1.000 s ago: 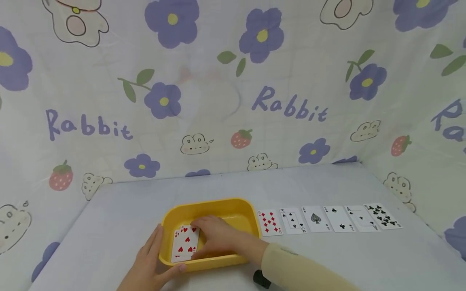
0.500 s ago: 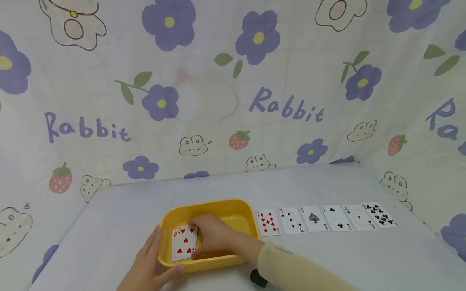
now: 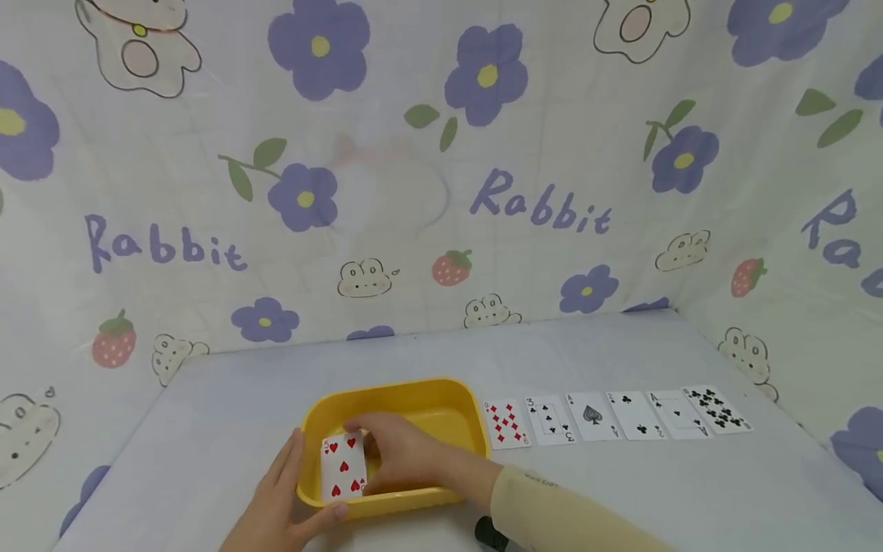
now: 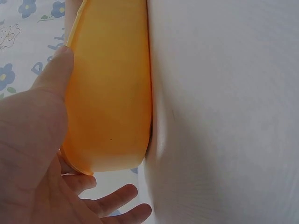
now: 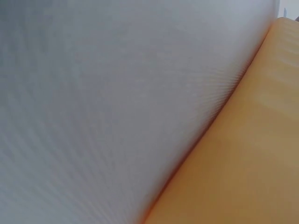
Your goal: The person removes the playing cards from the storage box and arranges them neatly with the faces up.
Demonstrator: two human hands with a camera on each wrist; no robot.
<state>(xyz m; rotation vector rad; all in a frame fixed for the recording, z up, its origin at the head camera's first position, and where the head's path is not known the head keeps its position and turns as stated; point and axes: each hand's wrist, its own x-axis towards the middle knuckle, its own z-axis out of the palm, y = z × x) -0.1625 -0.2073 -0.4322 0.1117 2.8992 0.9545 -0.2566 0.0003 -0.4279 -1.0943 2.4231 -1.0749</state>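
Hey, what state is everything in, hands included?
Yellow tray: upright, on the table.
Five of hearts: face up, in the tray.
Row of six cards: face up, beside the tray.
Left hand: touching the tray, thumb on rim.
Right hand: curled around the five's edge.
Black object: partly hidden.

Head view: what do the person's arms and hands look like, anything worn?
The left hand and right hand are ungloved. On the right, a pale yellow fabric sleeve bears small, dark, unreadable lettering near its cuff. No left sleeve shows.
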